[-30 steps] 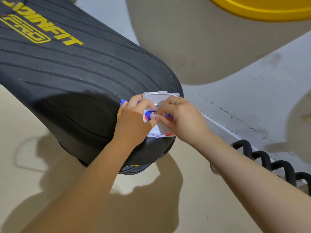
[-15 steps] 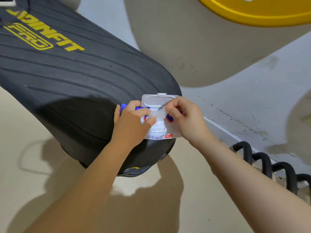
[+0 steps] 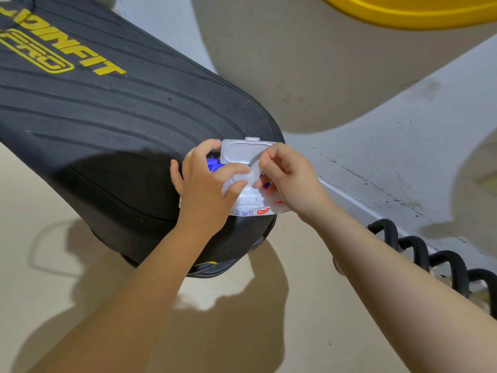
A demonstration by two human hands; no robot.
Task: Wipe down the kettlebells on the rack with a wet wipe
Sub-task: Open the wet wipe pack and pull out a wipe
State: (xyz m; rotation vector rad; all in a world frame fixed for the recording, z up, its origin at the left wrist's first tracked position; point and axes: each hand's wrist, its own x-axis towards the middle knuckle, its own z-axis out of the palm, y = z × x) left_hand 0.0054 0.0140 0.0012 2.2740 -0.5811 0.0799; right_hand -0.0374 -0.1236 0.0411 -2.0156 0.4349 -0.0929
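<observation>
a pack of wet wipes (image 3: 248,203) sits at the rounded end of a black ribbed step platform (image 3: 113,122) marked in yellow letters, right at its curved edge, with the pack's near end hanging slightly past the rim. its white flip lid (image 3: 242,152) stands open, tilted back. around the platform's end the beige floor (image 3: 53,292) is open on the near side and to the left, crossed by shadows of the arms. to the right a pale grey strip (image 3: 403,157) runs diagonally, and a row of black curved handles (image 3: 419,254) lines its near edge at lower right; whether these are the kettlebells cannot be told. a yellow curved rim (image 3: 416,12) shows at the top edge.

the left hand (image 3: 207,189) lies curled over the pack's left side, thumb and fingers pressed on the wrapper, holding it down. the right hand (image 3: 287,179) pinches a translucent white flap or wipe (image 3: 254,172) at the opening between thumb and forefinger, the other fingers loosely bent.
</observation>
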